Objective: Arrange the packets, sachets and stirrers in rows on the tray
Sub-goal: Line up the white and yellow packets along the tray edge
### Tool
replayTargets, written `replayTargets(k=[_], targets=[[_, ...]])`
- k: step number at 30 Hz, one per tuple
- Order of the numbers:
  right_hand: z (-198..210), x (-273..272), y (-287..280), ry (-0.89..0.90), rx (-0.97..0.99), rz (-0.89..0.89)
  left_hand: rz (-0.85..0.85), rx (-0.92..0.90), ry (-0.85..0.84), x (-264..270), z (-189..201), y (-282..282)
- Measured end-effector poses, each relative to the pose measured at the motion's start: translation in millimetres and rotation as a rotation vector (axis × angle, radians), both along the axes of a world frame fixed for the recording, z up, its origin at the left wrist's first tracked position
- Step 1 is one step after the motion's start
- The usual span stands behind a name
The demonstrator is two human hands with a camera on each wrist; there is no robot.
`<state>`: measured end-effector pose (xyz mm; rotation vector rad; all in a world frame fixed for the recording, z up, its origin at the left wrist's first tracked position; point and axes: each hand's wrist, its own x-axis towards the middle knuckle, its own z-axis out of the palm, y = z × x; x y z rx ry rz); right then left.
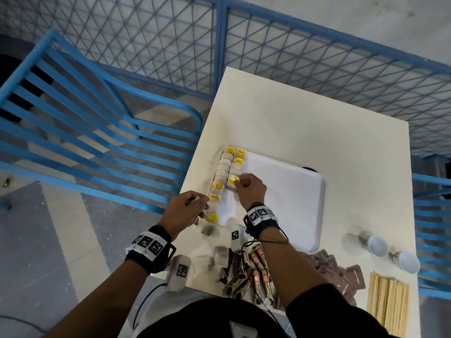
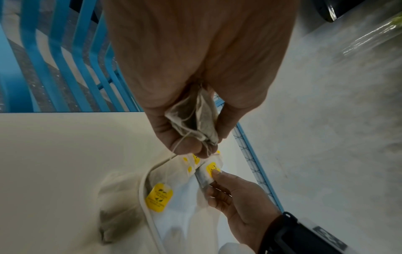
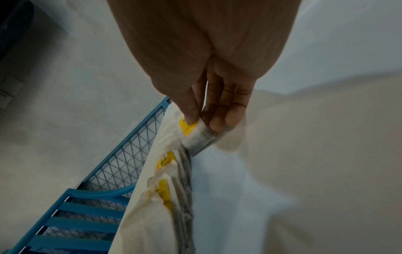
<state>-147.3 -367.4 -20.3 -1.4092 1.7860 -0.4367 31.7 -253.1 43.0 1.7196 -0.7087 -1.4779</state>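
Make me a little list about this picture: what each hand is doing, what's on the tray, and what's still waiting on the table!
left hand: grips spare tea bags by the tray's near corner
right hand: pinches a tea bag at its yellow tag, setting it in the second row
tray: white, two rows of tea bags along its left side, rest bare
table: loose tea bags, sachets, brown packets, stirrers, two cups lying on their sides
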Motion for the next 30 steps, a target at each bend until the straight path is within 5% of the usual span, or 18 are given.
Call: replayTargets(k=[14,18,21,26,30], targets=[[-1,1,1,-0.153,-0.019,-0.174,0.016,0.003,0.065,3,-3,4],[7,-2,11,-0.118,-0.156,-0.158,0.026,-0.012,0.093,5,-2,5],[15,2,31,-0.178,-0.217,0.039,0.039,-0.027,0.101,3,-1,4],[31,12,67,-0.087,-0.331,0.738,0.068,-0.068,0.143,-3,2,5],[30,16,80,0.049,-0.189,0.895,0.128,-0.102,0.189,-7,3,4]])
